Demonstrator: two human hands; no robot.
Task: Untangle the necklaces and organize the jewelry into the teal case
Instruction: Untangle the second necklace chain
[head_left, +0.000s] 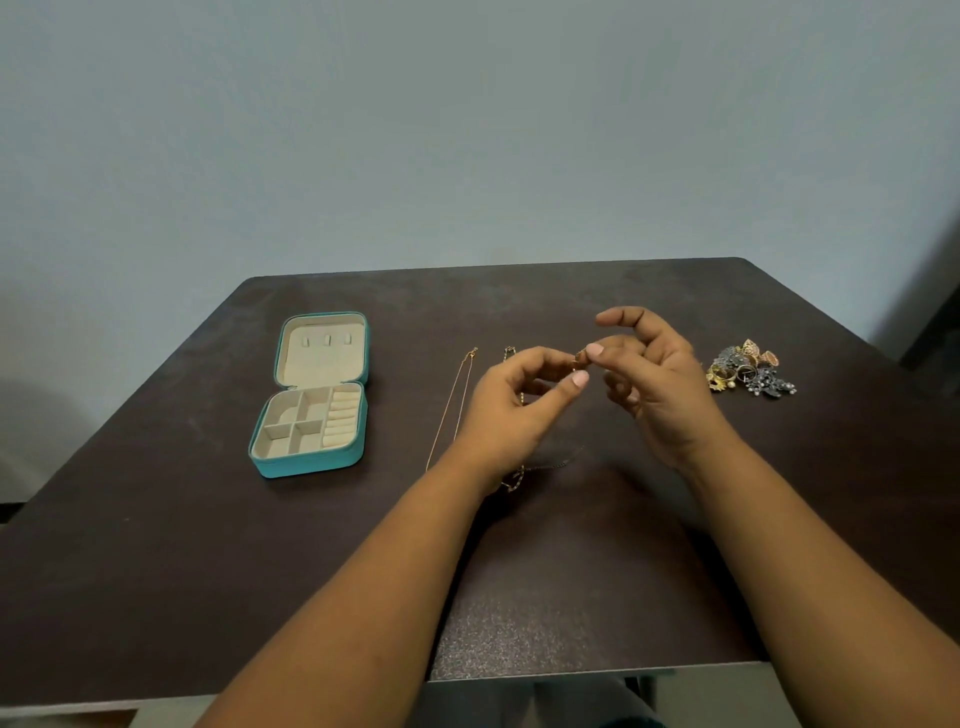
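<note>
We see a dark brown surface (208, 519) against a pale blue-grey wall (467, 130). On the left of it the teal case (311, 395) lies open, its lid tipped back toward the far side and showing a cream lining with three small tabs. The near half is divided into cream compartments, with a row of ring rolls along its right side; all of them look unfilled.

Both hands are raised above the middle of the surface, close together. The left hand (511, 410) has its fingers curled, with thumb and forefinger pinching a small gold piece of chain (579, 358). The right hand (654, 384) meets it at the same spot, its thumb and a fingertip nipping the chain from the other side while its remaining fingers are lifted and loosely bent. The link between them is tiny, so we cannot be sure exactly which part of the necklace is held.

A thin gold necklace (454, 405) lies stretched out straight on the surface just left of the left hand, running from far to near. A second, chunkier gold chain (511, 483) shows beneath the left wrist and again beyond the left hand, and a dark fine chain (558, 462) trails on the surface near it.

On the far right sits a heap of jewelry (748, 371), gold rings and grey, stone-set pieces, well apart from the case.
</note>
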